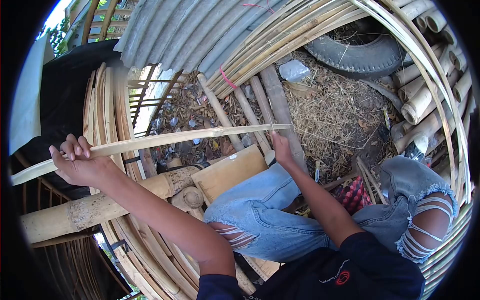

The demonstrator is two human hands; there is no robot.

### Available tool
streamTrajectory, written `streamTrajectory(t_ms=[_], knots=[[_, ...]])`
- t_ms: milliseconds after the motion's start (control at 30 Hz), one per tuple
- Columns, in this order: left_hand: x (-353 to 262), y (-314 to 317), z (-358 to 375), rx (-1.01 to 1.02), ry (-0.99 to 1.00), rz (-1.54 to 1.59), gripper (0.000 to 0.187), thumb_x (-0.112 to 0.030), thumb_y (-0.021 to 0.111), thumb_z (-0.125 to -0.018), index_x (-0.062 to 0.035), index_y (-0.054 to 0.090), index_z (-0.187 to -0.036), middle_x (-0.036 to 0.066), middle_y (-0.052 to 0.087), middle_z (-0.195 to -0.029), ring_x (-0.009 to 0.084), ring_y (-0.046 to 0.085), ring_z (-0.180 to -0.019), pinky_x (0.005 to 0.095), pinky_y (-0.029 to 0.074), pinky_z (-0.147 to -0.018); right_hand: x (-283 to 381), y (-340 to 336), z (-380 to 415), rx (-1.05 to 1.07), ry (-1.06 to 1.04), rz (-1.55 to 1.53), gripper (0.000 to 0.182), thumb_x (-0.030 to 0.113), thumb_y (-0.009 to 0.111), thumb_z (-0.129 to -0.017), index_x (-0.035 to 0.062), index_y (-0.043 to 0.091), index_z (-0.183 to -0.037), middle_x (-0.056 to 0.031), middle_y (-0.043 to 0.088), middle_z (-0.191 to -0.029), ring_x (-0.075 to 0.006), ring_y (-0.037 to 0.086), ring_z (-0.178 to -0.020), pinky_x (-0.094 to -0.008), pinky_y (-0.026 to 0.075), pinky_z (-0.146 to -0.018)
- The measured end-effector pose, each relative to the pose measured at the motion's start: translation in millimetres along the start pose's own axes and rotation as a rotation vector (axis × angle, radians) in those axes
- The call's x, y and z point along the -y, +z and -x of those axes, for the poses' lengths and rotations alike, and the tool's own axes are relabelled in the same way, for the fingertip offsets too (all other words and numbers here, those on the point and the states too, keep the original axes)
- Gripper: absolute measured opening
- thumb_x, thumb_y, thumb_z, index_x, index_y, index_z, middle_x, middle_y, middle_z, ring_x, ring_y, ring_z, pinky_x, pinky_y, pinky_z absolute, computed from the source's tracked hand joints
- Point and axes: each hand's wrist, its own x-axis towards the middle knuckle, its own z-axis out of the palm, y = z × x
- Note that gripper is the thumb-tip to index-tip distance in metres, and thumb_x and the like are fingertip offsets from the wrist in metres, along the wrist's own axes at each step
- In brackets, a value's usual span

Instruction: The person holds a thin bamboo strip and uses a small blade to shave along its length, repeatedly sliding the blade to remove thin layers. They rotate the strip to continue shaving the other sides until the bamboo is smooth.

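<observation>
A long pale bamboo strip (pixel 190 136) runs across the view, from the far left edge to just above my right hand. My left hand (pixel 80 162) is closed around the strip's left part, palm turned up and fingers curled. At its right end, my right hand (pixel 281 148) is a fist touching or just below the strip. A thin dark edge shows above that fist, but I cannot make out what it grips. Beneath the strip lie a thick bamboo pole (pixel 100 205) and a flat wooden board (pixel 231 170) beside my knee.
Bundled bamboo strips (pixel 270 47) arch along the back, tied with pink string. A tyre (pixel 357 55) and stacked bamboo poles (pixel 420 107) stand at the right. Corrugated sheets (pixel 185 30) lean behind. Wood shavings (pixel 330 110) cover the ground. More split strips (pixel 106 107) stand at left.
</observation>
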Motion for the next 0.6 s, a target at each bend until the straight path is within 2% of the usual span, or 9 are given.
streamTrajectory(t_ms=[100,133,233,300,367,433,500,533,600], knots=[[1,-1,1,-0.080,0.051,-0.071,0.023,-0.009,0.054,-0.084,-0.0059,0.034,-0.074,0.001,0.036,-0.050,0.0077,0.032,-0.044,0.0176,0.020,-0.033,-24,-37,-9,-0.064,-0.119,0.242,0.051,0.037,0.039,-0.092,-0.0074,0.056,-0.074,-0.0215,0.051,-0.061,-0.0310,0.052,-0.059,-0.0420,0.039,-0.061],[1,-1,0,-0.100,0.048,-0.103,0.022,-0.007,0.055,-0.083,-0.0053,0.035,-0.076,0.001,0.037,-0.050,0.0080,0.033,-0.044,0.0182,0.021,-0.033,-25,-31,-20,-0.089,0.031,0.200,0.052,0.040,0.041,-0.090,-0.0079,0.056,-0.077,-0.0245,0.053,-0.065,-0.0348,0.054,-0.064,-0.0438,0.039,-0.065],[3,-8,-1,-0.188,0.017,-0.193,0.022,-0.007,0.057,-0.082,-0.0043,0.035,-0.080,0.002,0.037,-0.050,0.0083,0.035,-0.044,0.0202,0.023,-0.035,-4,-7,-27,-0.094,0.162,0.008,0.053,0.042,0.041,-0.089,-0.0084,0.055,-0.078,-0.0244,0.053,-0.064,-0.0356,0.052,-0.064,-0.0431,0.039,-0.066],[5,-7,-2,-0.228,0.034,-0.239,0.023,-0.008,0.057,-0.082,-0.0048,0.035,-0.079,0.002,0.037,-0.051,0.0086,0.035,-0.044,0.0205,0.024,-0.036,39,-1,-13,-0.044,0.083,-0.020,0.052,0.040,0.041,-0.090,-0.0085,0.052,-0.075,-0.0220,0.050,-0.060,-0.0297,0.050,-0.061,-0.0416,0.038,-0.063],[7,-10,-2,-0.216,0.033,-0.245,0.022,-0.008,0.057,-0.082,-0.0048,0.035,-0.079,0.002,0.037,-0.051,0.0090,0.035,-0.044,0.0203,0.024,-0.036,52,4,3,0.234,-0.124,-0.079,0.051,0.037,0.039,-0.092,-0.0063,0.048,-0.066,-0.0075,0.040,-0.052,-0.0174,0.040,-0.052,-0.0390,0.033,-0.051],[7,-14,-2,-0.217,0.041,-0.252,0.022,-0.008,0.057,-0.083,-0.0048,0.035,-0.079,0.003,0.038,-0.052,0.0093,0.035,-0.045,0.0201,0.024,-0.036,25,3,7,0.149,-0.160,-0.101,0.050,0.036,0.040,-0.092,-0.0066,0.044,-0.065,-0.0074,0.034,-0.049,-0.0161,0.036,-0.048,-0.0393,0.029,-0.047],[7,-14,-1,-0.255,0.035,-0.277,0.023,-0.008,0.056,-0.083,-0.0045,0.034,-0.079,0.003,0.038,-0.054,0.0100,0.035,-0.046,0.0210,0.025,-0.037,9,-15,2,0.019,-0.009,0.082,0.051,0.036,0.040,-0.092,-0.0080,0.046,-0.067,-0.0131,0.037,-0.051,-0.0176,0.039,-0.049,-0.0401,0.032,-0.049],[11,-14,-4,-0.253,0.043,-0.264,0.023,-0.008,0.056,-0.083,-0.0045,0.034,-0.079,0.003,0.038,-0.054,0.0100,0.035,-0.046,0.0210,0.025,-0.037,10,-11,-5,-0.015,0.017,0.156,0.051,0.036,0.040,-0.092,-0.0091,0.050,-0.069,-0.0208,0.043,-0.054,-0.0249,0.046,-0.050,-0.0426,0.034,-0.052],[15,-26,-6,-0.245,0.027,-0.356,0.023,-0.009,0.056,-0.083,-0.0044,0.034,-0.080,0.003,0.038,-0.055,0.0106,0.036,-0.047,0.0222,0.025,-0.039,10,-2,3,-0.052,0.052,0.141,0.051,0.036,0.040,-0.092,-0.0093,0.051,-0.070,-0.0233,0.045,-0.057,-0.0292,0.048,-0.052,-0.0434,0.035,-0.054]])
